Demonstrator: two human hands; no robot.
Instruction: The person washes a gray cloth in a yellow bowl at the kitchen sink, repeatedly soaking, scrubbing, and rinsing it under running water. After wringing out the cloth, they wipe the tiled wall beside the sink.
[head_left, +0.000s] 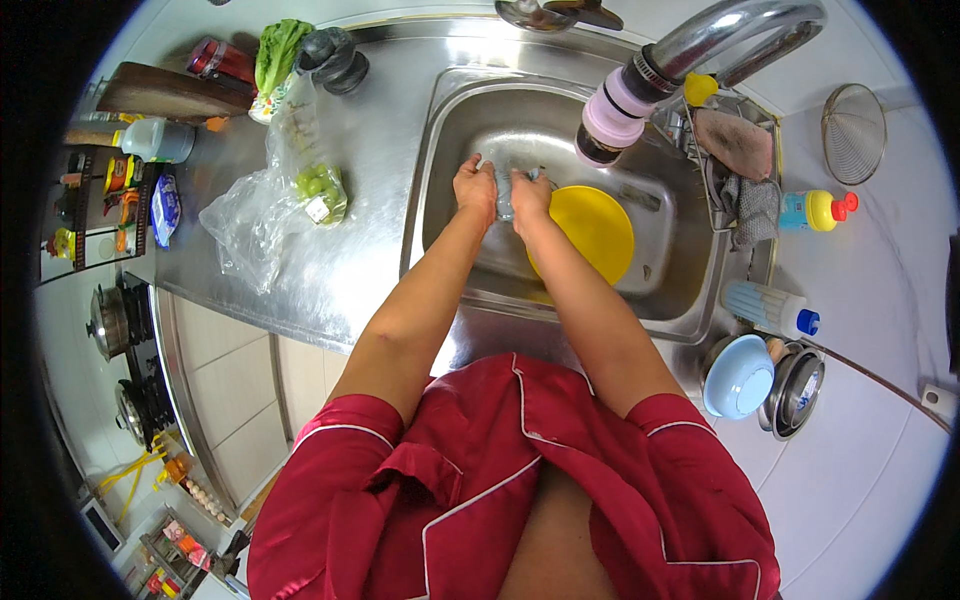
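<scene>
Both hands are low inside the stainless steel sink basin (517, 142). Between them is a clear, pale grey-blue object (504, 196), perhaps a drinking glass, though the fingers cover much of it. My left hand (475, 189) grips its left side with the thumb towards it. From the right, my right hand (531, 196) holds the same object, its fingertips partly hidden. A yellow round plastic basin or plate (596, 229) lies in the sink beside my right hand, partly behind my right forearm.
Above the sink hangs the chrome faucet with a pink-and-black spout (615, 120). Green grapes (319, 184) in a clear plastic bag (251, 221) lie on the left counter (375, 217). A wire rack (709, 176) holds a sponge (733, 144) and a grey cloth (756, 206).
</scene>
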